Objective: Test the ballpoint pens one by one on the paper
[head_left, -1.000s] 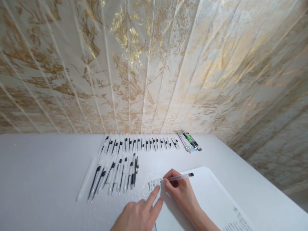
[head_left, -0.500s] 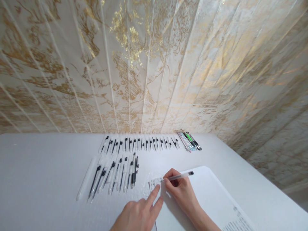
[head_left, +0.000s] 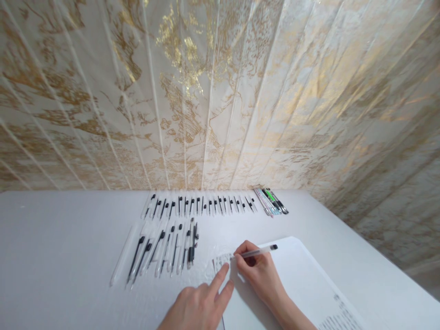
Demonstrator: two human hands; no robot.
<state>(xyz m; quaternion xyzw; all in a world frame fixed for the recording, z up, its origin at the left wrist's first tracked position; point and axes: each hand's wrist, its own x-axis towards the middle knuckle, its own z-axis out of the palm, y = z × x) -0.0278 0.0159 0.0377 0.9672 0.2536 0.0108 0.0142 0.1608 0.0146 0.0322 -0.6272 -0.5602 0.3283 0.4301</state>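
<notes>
My right hand (head_left: 256,270) pinches a clear-barrelled pen (head_left: 258,251) with a black end, its tip down at the top left part of a white sheet of paper (head_left: 288,275). Small dark handwriting (head_left: 223,259) shows beside the tip. My left hand (head_left: 202,302) rests at the sheet's left edge, its index and middle fingers stretched out and spread, with nothing held. The index fingertip lies just below the writing. More dark lines of writing (head_left: 338,318) run near the lower right of the paper.
Several disassembled clear pens with black caps and refills (head_left: 161,254) lie left of the paper. A row of similar pen parts (head_left: 202,206) stretches along the back of the white table (head_left: 62,256). Coloured and black pens (head_left: 271,201) lie at the back right, before a gold-patterned curtain (head_left: 185,91).
The pen in my right hand has shifted very slightly to the right along the writing. My left hand stays in the same place.
</notes>
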